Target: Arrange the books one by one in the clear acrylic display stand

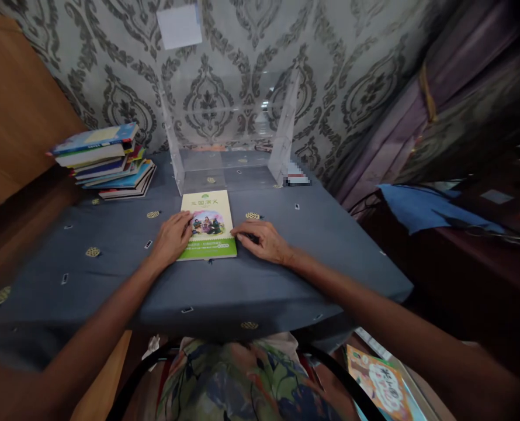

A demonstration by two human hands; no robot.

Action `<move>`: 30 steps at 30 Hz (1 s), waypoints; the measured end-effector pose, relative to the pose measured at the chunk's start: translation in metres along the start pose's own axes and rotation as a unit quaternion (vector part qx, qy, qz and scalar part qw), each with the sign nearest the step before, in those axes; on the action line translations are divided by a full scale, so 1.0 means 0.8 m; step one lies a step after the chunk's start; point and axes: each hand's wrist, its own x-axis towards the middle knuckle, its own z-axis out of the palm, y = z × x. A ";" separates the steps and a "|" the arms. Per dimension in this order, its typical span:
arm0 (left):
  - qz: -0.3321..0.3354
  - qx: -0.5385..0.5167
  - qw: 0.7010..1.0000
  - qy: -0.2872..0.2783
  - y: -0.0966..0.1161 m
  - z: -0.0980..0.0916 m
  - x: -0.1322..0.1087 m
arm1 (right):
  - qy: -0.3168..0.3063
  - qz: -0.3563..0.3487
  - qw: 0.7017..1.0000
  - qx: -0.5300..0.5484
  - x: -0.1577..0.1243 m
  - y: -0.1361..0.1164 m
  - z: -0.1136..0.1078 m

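Your left hand (pixel 172 237) lies open on the green book (pixel 208 219), at its left edge; your right hand (pixel 262 240) rests loosely spread against its right edge, gripping nothing, seemingly steadying it mid-table on the blue cloth (pixel 111 263), before the clear stand (pixel 281 140) and book stack (pixel 106 164)

Counts:
- 2 bare hands: left hand (pixel 172 237), right hand (pixel 264 241).
- 1 green-and-cream paperback book (pixel 207 225), between the fingers of both.
- 1 stack of thin colourful books (pixel 104 161), far left of the left fingers. Roughly eight in it, exact number unclear.
- 1 clear acrylic shelf stand (pixel 234 128), just beyond the fingers.
- 1 white paper sheet (pixel 179 26), high above them.
- 1 blue cloth (pixel 422 207), well right of the right fingers.
- 1 orange picture book (pixel 380 389), low right.
- 1 grey-blue cloth-covered counter (pixel 308 257).
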 end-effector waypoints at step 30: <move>-0.004 0.023 0.999 -0.031 0.006 -0.010 -0.009 | -0.092 0.202 0.974 -0.056 0.100 0.113 0.035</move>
